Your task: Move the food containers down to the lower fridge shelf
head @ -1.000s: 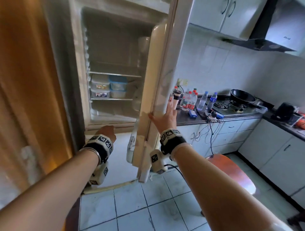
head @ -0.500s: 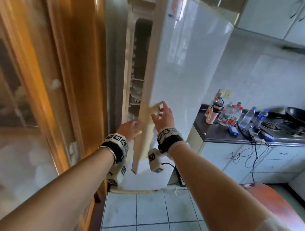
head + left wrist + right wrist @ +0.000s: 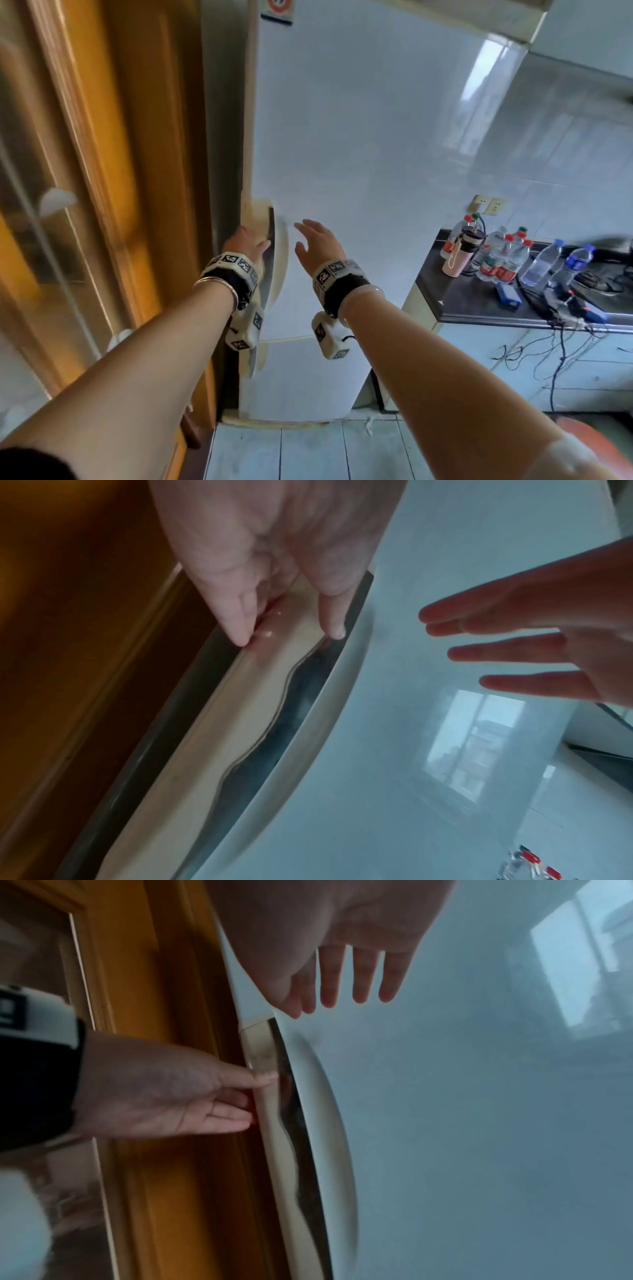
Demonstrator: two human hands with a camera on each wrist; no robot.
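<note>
- Left hand (image 3: 247, 244): fingers extended and relaxed, fingertips (image 3: 337, 631) touching the cream door handle (image 3: 256, 214) at the left edge of the fridge door (image 3: 359, 154). Nothing is grasped.
- Right hand (image 3: 317, 243): flat, fingers straight and spread, held just in front of the door panel beside the handle. Contact with the panel cannot be confirmed. Nothing is grasped.
- Fridge door: appears closed against the cabinet; no interior is visible in any view.
- Food containers: not visible; presumably behind the closed door. Their shelf position cannot be verified here.
- Progress assessment: with the door shut and both hands empty, the transfer is judged either complete or not in progress. No handling step is visible.
- Surroundings: water bottles (image 3: 541, 262) stand near the left end of the kitchen counter (image 3: 462, 301), well apart from the hands.
</note>
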